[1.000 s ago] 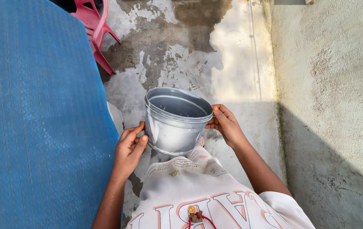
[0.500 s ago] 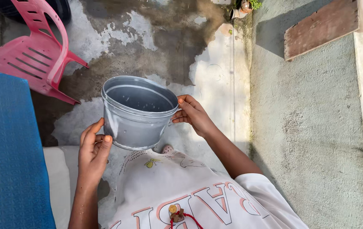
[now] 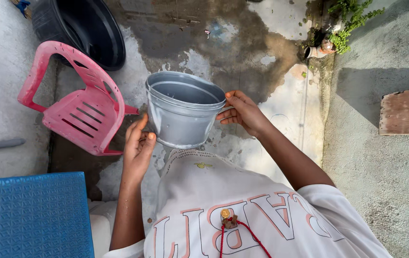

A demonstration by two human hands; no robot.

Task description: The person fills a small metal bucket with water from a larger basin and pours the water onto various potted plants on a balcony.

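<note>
1. A person stands on a patchy, damp concrete floor [image 3: 257, 43], seen from above, looking down past a white printed shirt [image 3: 243, 210].
2. Both hands hold a grey metal bucket [image 3: 183, 112] up in front of the chest, clear of the floor, its open mouth tilted slightly toward the far side. The inside looks empty.
3. The left hand [image 3: 137, 148] cups the bucket's lower left side, its fingers [image 3: 135, 131] curled narrowly against the wall and the thumb pressed near the base.
4. The right hand [image 3: 243, 112] grips the rim on the right, its fingers [image 3: 228, 116] closed around the edge with the thumb on top.
5. A pink plastic chair [image 3: 77, 112] lies tipped on the floor just left of the bucket.
6. Beyond the chair, at the far left, sits a black tub [image 3: 87, 28].
7. A blue textured panel [image 3: 32, 215] fills the near left corner.
8. On the right runs a rough grey wall [image 3: 381, 181], with a reddish-brown slab [image 3: 408, 110] resting on it.
9. At the far right, a small green plant [image 3: 353, 19] grows beside a little clay pot [image 3: 326, 47].
10. A red cord with a small pendant [image 3: 226, 220] hangs on the shirt.
</note>
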